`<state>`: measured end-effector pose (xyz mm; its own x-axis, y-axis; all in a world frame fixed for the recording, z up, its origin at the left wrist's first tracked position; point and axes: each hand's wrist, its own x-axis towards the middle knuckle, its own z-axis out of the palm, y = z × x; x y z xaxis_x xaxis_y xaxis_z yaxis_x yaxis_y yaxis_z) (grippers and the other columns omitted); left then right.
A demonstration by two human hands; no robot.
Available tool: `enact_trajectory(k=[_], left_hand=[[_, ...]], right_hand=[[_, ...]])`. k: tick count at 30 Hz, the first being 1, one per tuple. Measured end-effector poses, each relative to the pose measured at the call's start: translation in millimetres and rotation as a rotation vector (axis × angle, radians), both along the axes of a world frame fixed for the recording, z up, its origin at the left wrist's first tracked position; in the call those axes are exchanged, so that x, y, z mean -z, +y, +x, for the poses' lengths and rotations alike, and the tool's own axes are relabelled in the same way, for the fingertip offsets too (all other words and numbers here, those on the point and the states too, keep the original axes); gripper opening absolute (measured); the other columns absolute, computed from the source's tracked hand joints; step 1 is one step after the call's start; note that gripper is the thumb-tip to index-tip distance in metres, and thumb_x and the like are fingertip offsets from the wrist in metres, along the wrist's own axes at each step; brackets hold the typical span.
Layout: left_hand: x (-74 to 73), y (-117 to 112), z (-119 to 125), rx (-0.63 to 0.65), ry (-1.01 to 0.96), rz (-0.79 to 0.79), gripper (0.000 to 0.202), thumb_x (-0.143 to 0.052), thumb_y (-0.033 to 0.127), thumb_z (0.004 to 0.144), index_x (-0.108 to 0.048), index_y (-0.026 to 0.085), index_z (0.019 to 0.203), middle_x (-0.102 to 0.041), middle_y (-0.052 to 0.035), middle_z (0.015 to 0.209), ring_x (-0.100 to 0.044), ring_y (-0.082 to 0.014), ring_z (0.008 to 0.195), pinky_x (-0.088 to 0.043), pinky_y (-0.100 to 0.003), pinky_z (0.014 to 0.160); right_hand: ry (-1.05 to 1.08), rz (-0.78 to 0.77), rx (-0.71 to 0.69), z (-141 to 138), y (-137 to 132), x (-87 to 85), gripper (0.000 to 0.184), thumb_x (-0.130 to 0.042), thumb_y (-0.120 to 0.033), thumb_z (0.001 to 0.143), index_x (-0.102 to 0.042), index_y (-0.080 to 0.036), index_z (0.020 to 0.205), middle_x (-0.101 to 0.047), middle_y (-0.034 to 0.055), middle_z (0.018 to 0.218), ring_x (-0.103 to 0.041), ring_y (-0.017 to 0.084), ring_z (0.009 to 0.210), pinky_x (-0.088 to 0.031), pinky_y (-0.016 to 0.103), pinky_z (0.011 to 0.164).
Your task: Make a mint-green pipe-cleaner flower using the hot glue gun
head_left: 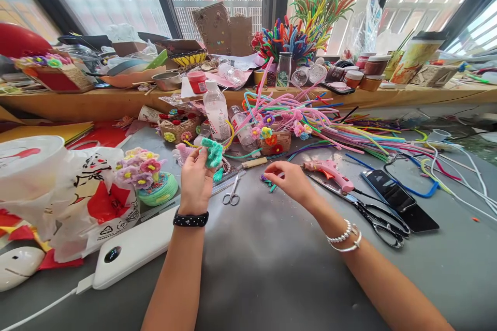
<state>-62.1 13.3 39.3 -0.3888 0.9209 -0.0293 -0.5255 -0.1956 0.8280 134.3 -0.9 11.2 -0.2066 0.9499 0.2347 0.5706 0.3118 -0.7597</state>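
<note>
My left hand [194,178] is raised and closed, its thumb and fingers pinching a teal fuzzy pipe-cleaner piece [212,153]. A shorter teal bit [218,175] shows just below it. My right hand [289,181] is low over the table, fingers curled toward the thumb above small purple and green pipe-cleaner scraps [269,184]. Whether its fingertips grip any of them I cannot make out. Between the hands lie small silver scissors [232,195] and a tool with a wooden handle [254,163]. A pink hot glue gun [330,173] rests right of my right hand.
Large black-handled scissors [382,220] and phones [392,191] lie at right. Pink pipe cleaners [310,114] heap behind, beside bottles [216,111] and flower baskets [275,142]. At left are a white power bank [135,251], a plastic bag [97,191] and a green flower pot [159,190].
</note>
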Motion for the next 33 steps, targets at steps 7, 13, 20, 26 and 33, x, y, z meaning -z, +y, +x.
enact_trajectory(k=[7,13,20,26,33], left_hand=[[-7.1,-3,0,0.062,-0.195,-0.067,0.021,-0.045,0.000,0.075,-0.060,0.014,0.070,-0.064,-0.0027,0.072,-0.061,-0.0095,0.068,-0.053,-0.021,0.068],[-3.8,-3,0,0.161,-0.144,-0.062,0.023,-0.048,0.000,0.073,-0.062,0.013,0.085,-0.067,-0.0055,0.083,-0.064,-0.0109,0.077,-0.051,-0.015,0.065],[-1.6,-6,4,0.227,0.001,0.078,0.024,-0.061,0.008,0.066,-0.061,0.018,0.088,-0.069,0.0001,0.081,-0.064,-0.0082,0.075,-0.048,-0.013,0.064],[-2.3,-10,11,0.229,0.008,0.096,0.026,-0.068,0.010,0.060,-0.061,0.017,0.084,-0.067,0.0022,0.076,-0.063,-0.0073,0.068,-0.048,-0.013,0.059],[-2.4,-14,17,0.177,0.135,0.104,0.038,-0.071,0.015,0.058,-0.058,0.019,0.094,-0.065,0.0021,0.080,-0.062,-0.0086,0.069,-0.047,-0.015,0.060]], right_hand=[[-0.429,0.286,-0.271,-73,27,4.5,0.018,-0.058,-0.020,0.075,-0.063,-0.017,0.092,-0.061,0.0080,0.093,-0.053,0.020,0.089,-0.045,0.030,0.073],[-0.523,0.381,-0.286,-114,36,15.4,0.028,-0.051,-0.023,0.077,-0.057,-0.013,0.103,-0.055,0.0142,0.109,-0.048,0.026,0.097,-0.050,0.033,0.068],[-0.488,0.387,-0.311,-122,47,26.9,0.037,-0.033,-0.003,0.081,-0.053,-0.010,0.112,-0.057,0.0148,0.110,-0.052,0.023,0.097,-0.048,0.031,0.077],[-0.460,0.379,-0.266,-108,50,28.9,0.029,-0.036,-0.007,0.081,-0.060,-0.007,0.097,-0.060,0.0170,0.101,-0.053,0.025,0.094,-0.047,0.034,0.074],[-0.405,0.337,-0.198,-102,48,19.3,0.023,-0.043,-0.010,0.079,-0.060,-0.008,0.095,-0.062,0.0161,0.092,-0.056,0.022,0.086,-0.046,0.031,0.071]])
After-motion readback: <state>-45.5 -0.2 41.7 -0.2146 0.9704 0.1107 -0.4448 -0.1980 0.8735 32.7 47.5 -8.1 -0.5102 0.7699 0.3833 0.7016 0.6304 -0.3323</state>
